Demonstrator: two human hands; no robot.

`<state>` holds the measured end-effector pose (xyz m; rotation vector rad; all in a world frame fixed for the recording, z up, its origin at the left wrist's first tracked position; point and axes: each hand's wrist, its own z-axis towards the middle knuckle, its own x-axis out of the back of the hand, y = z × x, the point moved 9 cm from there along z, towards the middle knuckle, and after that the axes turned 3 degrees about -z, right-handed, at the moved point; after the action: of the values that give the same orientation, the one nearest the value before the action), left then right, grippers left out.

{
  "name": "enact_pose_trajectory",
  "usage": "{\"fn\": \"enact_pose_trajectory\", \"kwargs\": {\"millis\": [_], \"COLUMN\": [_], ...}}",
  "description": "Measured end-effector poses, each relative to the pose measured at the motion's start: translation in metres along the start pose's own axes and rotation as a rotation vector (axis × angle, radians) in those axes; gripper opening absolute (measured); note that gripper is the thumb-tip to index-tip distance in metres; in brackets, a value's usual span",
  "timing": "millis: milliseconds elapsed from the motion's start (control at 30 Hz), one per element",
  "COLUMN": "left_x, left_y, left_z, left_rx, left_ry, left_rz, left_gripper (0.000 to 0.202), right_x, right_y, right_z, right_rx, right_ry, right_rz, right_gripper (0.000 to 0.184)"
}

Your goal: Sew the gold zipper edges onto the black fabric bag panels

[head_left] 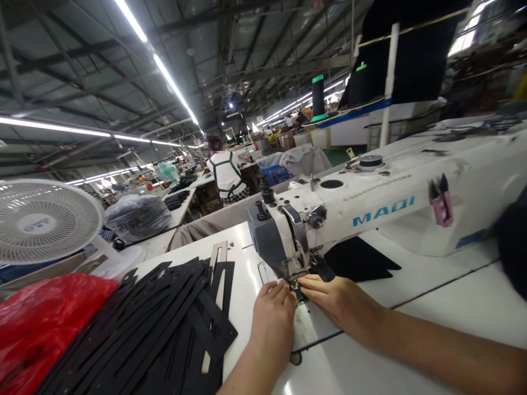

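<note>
Far left, a round white plastic fan (41, 222) stands behind a crumpled red plastic bag (53, 318); next, flat black strips (177, 312) heap up on the white desk (247, 263). Here's the left hand (274, 312), fingers bent and close together at the white-and-grey sewing machine (370, 197)! Just beside it, the right hand (341, 299), fingers extended, pressed together; whether either pinches anything, I can't tell. A flat black piece of material (360, 258) lies just beyond, under the machine's arm.

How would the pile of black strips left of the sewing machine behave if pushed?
The black strips would probably slide and fan apart, since they overlap loosely. They look fairly stiff, given their straight edges. Each is probably light, being thin and flat.
</note>
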<state>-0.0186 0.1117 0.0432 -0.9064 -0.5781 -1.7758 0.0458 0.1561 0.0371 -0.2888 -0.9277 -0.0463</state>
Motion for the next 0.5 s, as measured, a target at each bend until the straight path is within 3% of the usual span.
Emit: {"fn": "enact_pose_trajectory", "kwargs": {"millis": [500], "left_x": [0.0044], "left_y": [-0.0066], "left_z": [0.0028], "left_rx": [0.126], "left_ry": [0.030], "left_rz": [-0.049], "left_gripper": [0.016], "right_x": [-0.0045], "right_y": [-0.0035], "right_z": [0.0058], "right_rx": [-0.015], "right_ry": [0.029], "right_rz": [-0.045], "right_gripper": [0.031]}}
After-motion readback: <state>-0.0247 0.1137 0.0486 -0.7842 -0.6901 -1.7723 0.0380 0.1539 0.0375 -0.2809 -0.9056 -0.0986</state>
